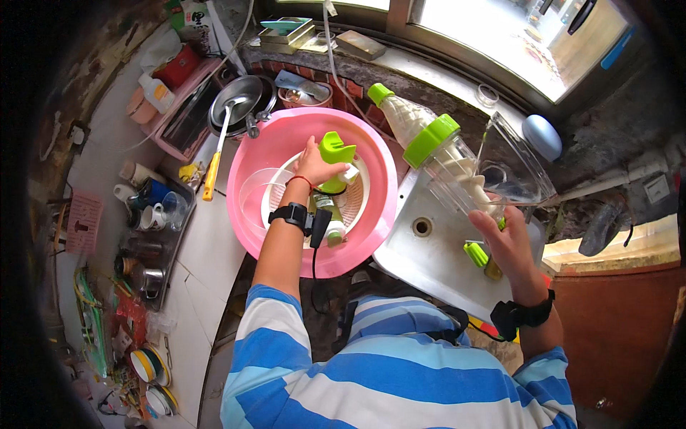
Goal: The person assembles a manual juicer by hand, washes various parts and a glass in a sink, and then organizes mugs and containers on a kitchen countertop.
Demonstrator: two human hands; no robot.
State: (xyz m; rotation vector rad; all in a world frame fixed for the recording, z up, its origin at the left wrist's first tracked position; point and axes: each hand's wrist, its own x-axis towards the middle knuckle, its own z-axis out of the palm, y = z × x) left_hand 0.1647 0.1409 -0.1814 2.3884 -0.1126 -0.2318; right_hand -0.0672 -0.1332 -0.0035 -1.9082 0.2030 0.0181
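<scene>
Inside the pink basin, the left hand, nearer, grasps a lime-green plastic part extending rightward from its fingers; right of the basin, the right hand curls beside a white spiral piece, its grip hidden.

The shirt has blue, white and pale-blue stripes. Left wearables: thin red bracelet, black wristband, black cable. The right wears a black strap.

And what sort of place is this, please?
Probably a home kitchen: a pale rectangular sink with a round drain is at right, a dark rectangular tray of cups at left, and a round grey metal pan beside the round pink plastic basin.
</scene>
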